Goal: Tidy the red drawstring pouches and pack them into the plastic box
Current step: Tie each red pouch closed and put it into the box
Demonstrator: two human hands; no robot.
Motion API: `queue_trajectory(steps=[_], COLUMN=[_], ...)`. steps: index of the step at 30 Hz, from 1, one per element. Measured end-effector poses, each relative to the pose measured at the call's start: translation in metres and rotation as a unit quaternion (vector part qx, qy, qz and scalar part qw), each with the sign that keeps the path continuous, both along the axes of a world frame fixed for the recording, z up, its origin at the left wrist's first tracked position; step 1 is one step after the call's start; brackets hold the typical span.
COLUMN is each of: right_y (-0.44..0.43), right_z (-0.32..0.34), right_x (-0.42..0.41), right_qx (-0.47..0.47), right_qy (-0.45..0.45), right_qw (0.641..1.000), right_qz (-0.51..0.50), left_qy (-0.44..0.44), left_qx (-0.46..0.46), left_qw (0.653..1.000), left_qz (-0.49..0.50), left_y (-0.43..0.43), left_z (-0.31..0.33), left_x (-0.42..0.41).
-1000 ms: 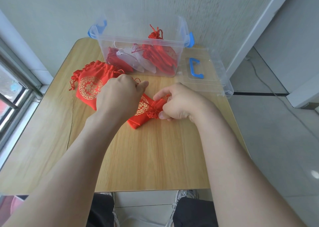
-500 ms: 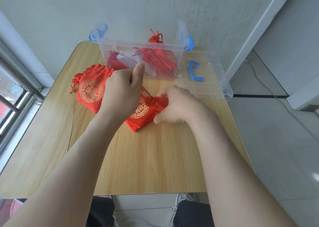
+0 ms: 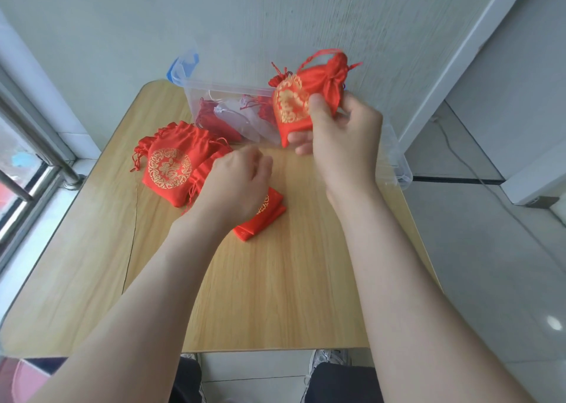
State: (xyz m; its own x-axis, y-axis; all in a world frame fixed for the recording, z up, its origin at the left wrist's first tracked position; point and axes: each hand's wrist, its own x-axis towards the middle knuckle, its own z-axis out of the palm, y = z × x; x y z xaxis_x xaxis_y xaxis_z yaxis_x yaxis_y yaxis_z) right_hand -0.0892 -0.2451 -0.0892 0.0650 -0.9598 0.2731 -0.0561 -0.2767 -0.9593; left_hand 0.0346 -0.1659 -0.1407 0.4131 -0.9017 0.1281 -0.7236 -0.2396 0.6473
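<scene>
My right hand [image 3: 340,133] grips a red drawstring pouch [image 3: 294,105] with a gold emblem, lifted in front of the clear plastic box [image 3: 196,96] at the table's far side. The pouch's neck is cinched and its cords stick up. Several red pouches [image 3: 214,117] lie inside the box. My left hand [image 3: 235,185] hovers low over a red pouch [image 3: 260,219] lying on the table, fingers loosely curled, holding nothing that I can see. Another red pouch [image 3: 168,166] with a round gold emblem lies to the left.
The wooden table [image 3: 260,295] stands against a pale wall. The box's clear lid [image 3: 398,163] lies at the table's right edge, partly hidden by my right arm. A window rail [image 3: 36,145] runs along the left. My knees show below the table's near edge.
My right hand has lifted the cinched pouch off the table toward the box. My left hand has let go of the cord and dropped over another pouch on the table.
</scene>
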Motion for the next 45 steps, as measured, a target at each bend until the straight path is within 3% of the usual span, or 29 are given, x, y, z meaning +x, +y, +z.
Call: queue_trajectory(steps=[3, 5, 11, 16, 20, 22, 27, 31, 37, 41, 45], right_y=[0.001, -0.009, -0.047, -0.062, -0.044, -0.031, 0.013, 0.033, 0.049, 0.054, 0.054], right_z=[0.018, 0.025, 0.034, 0.034, 0.031, 0.021, -0.014, -0.022, -0.025, -0.036, -0.038], right_x=[0.014, 0.025, 0.053, 0.062, 0.067, 0.065, 0.052, 0.028, 0.006, 0.010, 0.017], right_qx=[0.011, -0.013, -0.148, -0.078, -0.096, -0.128, -0.132, -0.077, 0.035, 0.052, 0.054], right_qy=[-0.081, -0.081, 0.128, 0.363, 0.437, 0.427, 0.284, 0.265, 0.238, 0.252, 0.291], right_qw=[0.997, 0.996, 0.974, 0.926, 0.892, 0.891, 0.946, 0.955, 0.968, 0.966, 0.953], right_qz=[-0.003, -0.031, -0.116, -0.060, -0.064, -0.091, -0.083, -0.106, -0.071, 0.001, 0.058], left_qy=[-0.084, -0.114, -0.135, -0.156, -0.159, -0.176, -0.168, -0.176, -0.192, -0.208, -0.197], left_qx=[0.095, 0.137, 0.126, 0.125, 0.093, 0.088, 0.070, 0.042, 0.098, 0.110, 0.018], left_qw=[0.989, 0.979, 0.976, 0.973, 0.975, 0.973, 0.983, 0.982, 0.960, 0.953, 0.965], left_qz=[-0.071, -0.101, -0.114, -0.118, -0.126, -0.120, -0.032, 0.058, 0.178, 0.190, 0.172], left_y=[0.002, 0.004, 0.006, 0.003, 0.000, -0.002, 0.003, 0.012, 0.016, 0.020, 0.018], left_z=[-0.010, -0.011, -0.015, -0.020, -0.028, -0.032, -0.017, -0.009, -0.005, -0.004, -0.005], left_x=[0.000, -0.001, -0.001, -0.003, 0.004, 0.008, 0.005, 0.000, -0.004, -0.003, 0.002])
